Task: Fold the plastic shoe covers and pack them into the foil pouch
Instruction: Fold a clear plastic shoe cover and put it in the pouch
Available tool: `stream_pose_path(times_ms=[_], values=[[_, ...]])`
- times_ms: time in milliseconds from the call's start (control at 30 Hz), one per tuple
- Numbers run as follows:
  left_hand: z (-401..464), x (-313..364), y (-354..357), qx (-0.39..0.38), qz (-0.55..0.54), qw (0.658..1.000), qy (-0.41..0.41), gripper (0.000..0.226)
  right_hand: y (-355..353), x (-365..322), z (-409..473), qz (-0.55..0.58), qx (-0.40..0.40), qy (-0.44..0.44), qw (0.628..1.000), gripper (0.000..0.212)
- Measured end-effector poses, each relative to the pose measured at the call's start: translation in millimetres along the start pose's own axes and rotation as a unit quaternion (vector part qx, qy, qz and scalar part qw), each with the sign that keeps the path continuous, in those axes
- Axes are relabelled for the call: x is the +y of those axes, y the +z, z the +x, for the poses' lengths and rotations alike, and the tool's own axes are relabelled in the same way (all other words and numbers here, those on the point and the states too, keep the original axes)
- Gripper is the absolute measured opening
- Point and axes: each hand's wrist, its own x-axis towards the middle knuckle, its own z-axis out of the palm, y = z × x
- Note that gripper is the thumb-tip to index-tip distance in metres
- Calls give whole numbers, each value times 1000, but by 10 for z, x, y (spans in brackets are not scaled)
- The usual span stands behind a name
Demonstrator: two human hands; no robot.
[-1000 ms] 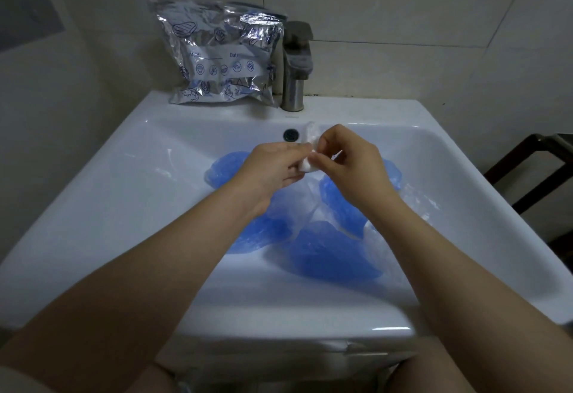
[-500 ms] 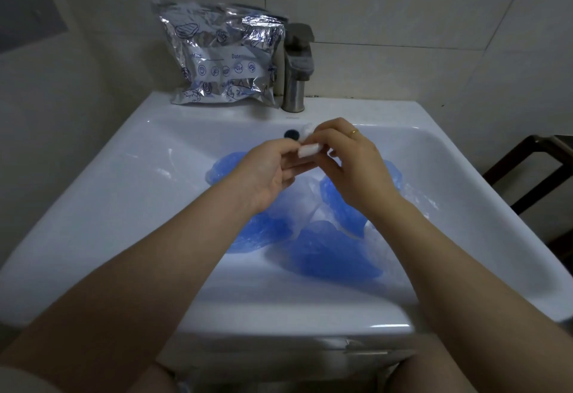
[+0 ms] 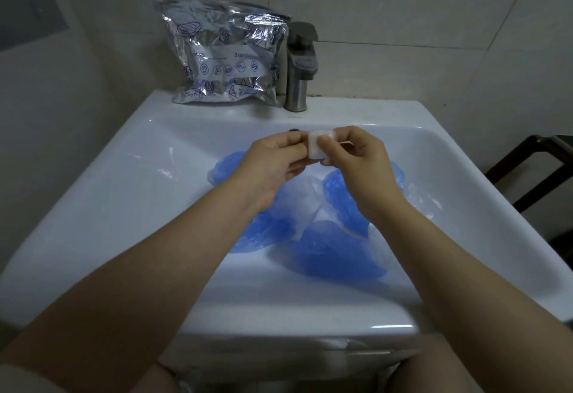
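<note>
White, tightly folded plastic, a shoe cover [image 3: 317, 148] squeezed into a small block, sits pinched between your left hand [image 3: 273, 165] and right hand [image 3: 356, 160], fingertips of both closed on it above the middle of the sink [image 3: 124, 194]. Blue and clear shoe covers [image 3: 335, 247] lie loose in the basin beneath your wrists, spreading toward its right side. The foil pouch [image 3: 226, 54] stands on the sink's back edge, left of the tap [image 3: 299, 67], leaning against the wall.
</note>
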Motion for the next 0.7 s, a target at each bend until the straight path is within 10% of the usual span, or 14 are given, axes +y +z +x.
stream_pose_path(times_ms=[467,700], values=[[-30,44,59,14,132,983,124,30,-94,-118,-9,117,-75,123,983,19],[-106,179,-8,28,394,850,348,27,-75,-239,92,214,-95,224,946,13]])
